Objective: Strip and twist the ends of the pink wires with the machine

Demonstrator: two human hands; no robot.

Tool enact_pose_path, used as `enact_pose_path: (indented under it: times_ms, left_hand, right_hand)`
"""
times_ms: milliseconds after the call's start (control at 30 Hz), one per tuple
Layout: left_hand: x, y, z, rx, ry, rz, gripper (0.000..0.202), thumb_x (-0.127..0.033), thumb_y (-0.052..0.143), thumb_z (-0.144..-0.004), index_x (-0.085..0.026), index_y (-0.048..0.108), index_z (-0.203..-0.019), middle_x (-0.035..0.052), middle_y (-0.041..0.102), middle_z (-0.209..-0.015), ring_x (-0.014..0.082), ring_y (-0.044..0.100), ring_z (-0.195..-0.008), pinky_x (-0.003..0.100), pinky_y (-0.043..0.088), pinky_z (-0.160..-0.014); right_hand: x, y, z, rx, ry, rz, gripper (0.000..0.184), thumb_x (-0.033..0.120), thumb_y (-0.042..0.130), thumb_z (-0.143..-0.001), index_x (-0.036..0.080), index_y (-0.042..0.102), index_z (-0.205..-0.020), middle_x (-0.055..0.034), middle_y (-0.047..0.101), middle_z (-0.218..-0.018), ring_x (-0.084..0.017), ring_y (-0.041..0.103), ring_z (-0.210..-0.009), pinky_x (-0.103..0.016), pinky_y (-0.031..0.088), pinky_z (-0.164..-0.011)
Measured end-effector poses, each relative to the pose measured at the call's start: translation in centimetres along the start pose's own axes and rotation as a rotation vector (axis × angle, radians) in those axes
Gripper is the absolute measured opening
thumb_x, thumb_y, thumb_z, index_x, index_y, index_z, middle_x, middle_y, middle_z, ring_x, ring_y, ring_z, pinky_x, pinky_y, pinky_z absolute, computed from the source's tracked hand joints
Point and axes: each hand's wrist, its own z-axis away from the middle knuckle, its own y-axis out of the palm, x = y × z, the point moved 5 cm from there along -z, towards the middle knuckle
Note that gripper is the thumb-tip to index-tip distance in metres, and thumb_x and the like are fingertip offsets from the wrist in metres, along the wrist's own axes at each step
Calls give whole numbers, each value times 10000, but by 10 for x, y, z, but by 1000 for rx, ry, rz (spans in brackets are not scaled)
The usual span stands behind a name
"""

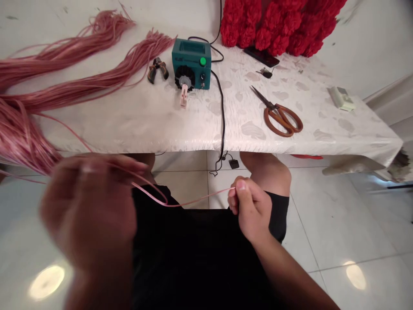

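Pink cord (196, 201) ran across the lower middle of the frame, pinched between the right hand's (251, 211) fingers (240, 186) and clenched in the blurred left hand (88, 211).

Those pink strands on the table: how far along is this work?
It's hard to say exactly. Seemingly done: the red crinkled bunches behind the teal box. In hand: one pink strand, pinched between the left hand and the right hand. Left: the long pink hanks lying across the white patterned tablecloth.
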Motion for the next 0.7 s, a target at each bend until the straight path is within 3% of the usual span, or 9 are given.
enact_pose_path:
  times_ms: [67, 133, 233, 333, 533, 700]
  left_hand:
    - [-9, 22, 27, 116, 5, -134, 134, -218, 573, -957, -224, 628, -836, -27, 702, -839, 144, 647, -784, 312, 528, -753]
    - [-14, 47, 44, 336, 92, -213, 87, -190, 628, -926, -237, 651, -857, -32, 706, -834, 135, 641, -757, 297, 537, -744]
    - [-8, 66, 54, 553, 207, -220, 122, -141, 624, -923, -252, 670, -903, -31, 701, -857, 121, 656, -761, 271, 538, -710]
    - [1, 65, 53, 581, 204, -201, 138, -134, 626, -929, -253, 691, -947, -27, 705, -900, 113, 669, -797, 256, 534, -710]
    - [7, 60, 58, 668, 22, -251, 118, -207, 612, -943, -258, 717, -927, -50, 684, -764, 99, 610, -619, 240, 474, -576]
    - [8, 57, 55, 709, 17, -293, 142, -214, 596, -957, -251, 712, -883, -42, 654, -752, 104, 611, -662, 233, 445, -598]
  right_hand:
    - [6, 10, 2, 84, -34, 54, 328, 322, 494, -1035, 192, 610, -758, 42, 514, -605, -76, 461, -469, -235, 382, -450]
    - [12, 17, 2, 149, -56, 95, 343, 302, 479, -1036, 189, 601, -736, 36, 530, -615, -87, 494, -517, -246, 424, -516]
    - [17, 20, 1, 164, -38, 109, 389, 299, 468, -1039, 191, 539, -672, 44, 511, -580, -89, 493, -524, -243, 435, -545]
    - [16, 18, 0, 131, -19, 133, 383, 299, 471, -1036, 194, 526, -672, 48, 502, -577, -88, 481, -514, -239, 419, -531]
    - [21, 18, -1, 101, -168, 250, 366, 229, 506, -1001, 194, 487, -638, 41, 461, -597, -96, 440, -545, -252, 372, -531]
    - [22, 2, -6, 129, -221, 255, 221, 218, 546, -978, 194, 607, -767, 36, 496, -631, -105, 458, -567, -265, 389, -539]
